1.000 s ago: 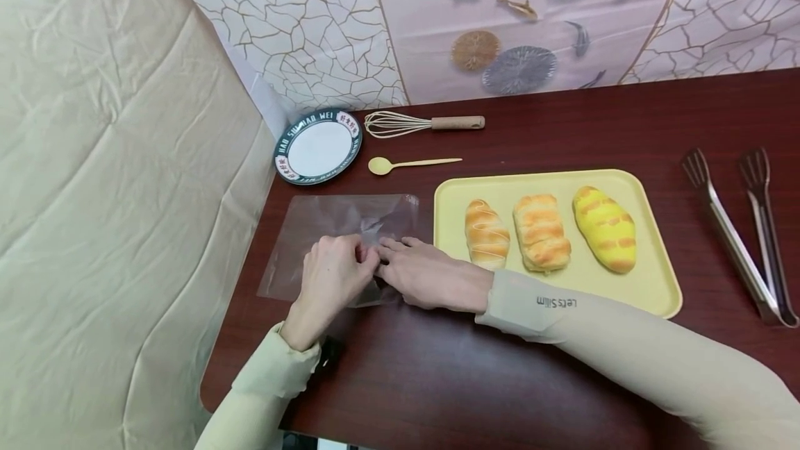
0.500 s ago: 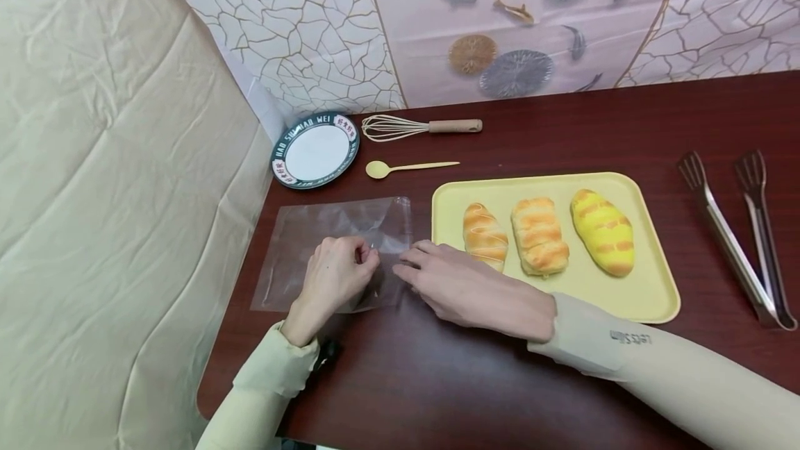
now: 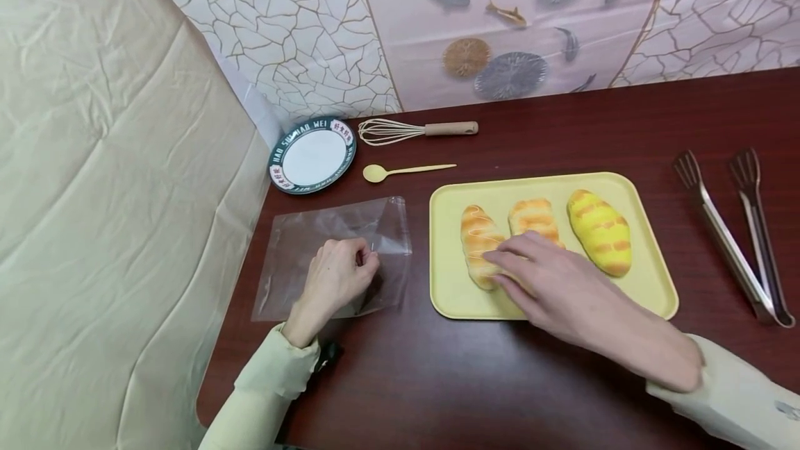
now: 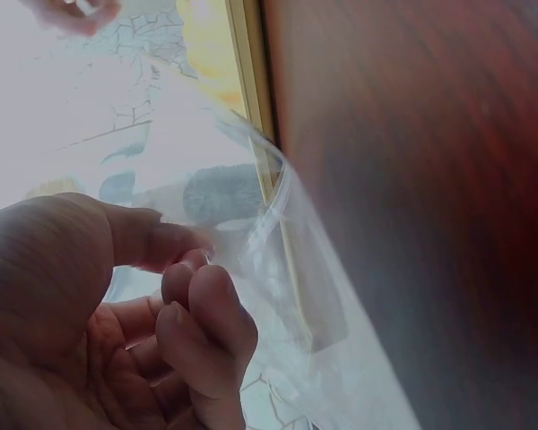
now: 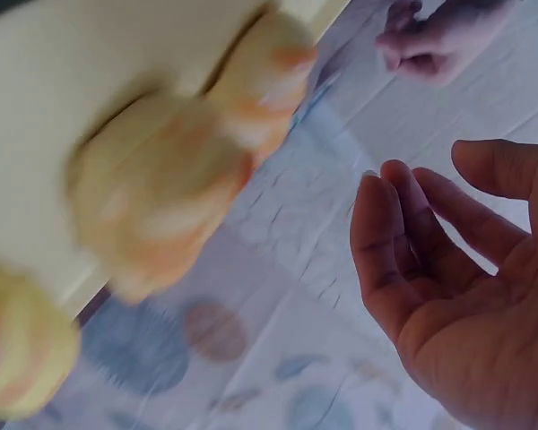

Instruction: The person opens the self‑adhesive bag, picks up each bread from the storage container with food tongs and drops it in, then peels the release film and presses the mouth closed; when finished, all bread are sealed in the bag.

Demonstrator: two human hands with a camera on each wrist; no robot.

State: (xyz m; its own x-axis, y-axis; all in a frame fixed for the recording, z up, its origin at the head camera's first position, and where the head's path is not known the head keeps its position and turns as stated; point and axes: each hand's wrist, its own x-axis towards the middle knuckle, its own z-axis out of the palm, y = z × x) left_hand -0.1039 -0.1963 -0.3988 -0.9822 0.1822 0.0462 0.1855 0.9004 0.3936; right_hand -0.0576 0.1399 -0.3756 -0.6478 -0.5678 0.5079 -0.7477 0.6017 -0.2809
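Note:
My left hand pinches the upper layer of a clear plastic bag between thumb and fingertips. In the left wrist view the bag's edge lifts beside the fingers. Over the yellow tray reaches my right hand, its fingers loosely bent and holding nothing. Its fingertips overlap the right side of a long bread with white icing lines. Partly behind this hand lies a ridged rectangular bread. A yellow striped bread rests at the tray's right. The right wrist view shows the breads blurred.
A green-rimmed plate stands at the back left against the patterned cloth. Beside it lie a whisk and a yellow spoon. Metal tongs lie spread on the right of the dark red table.
My right hand has left the bag and moved right, over the tray to the iced bread. The left hand keeps its pinch in about the same place.

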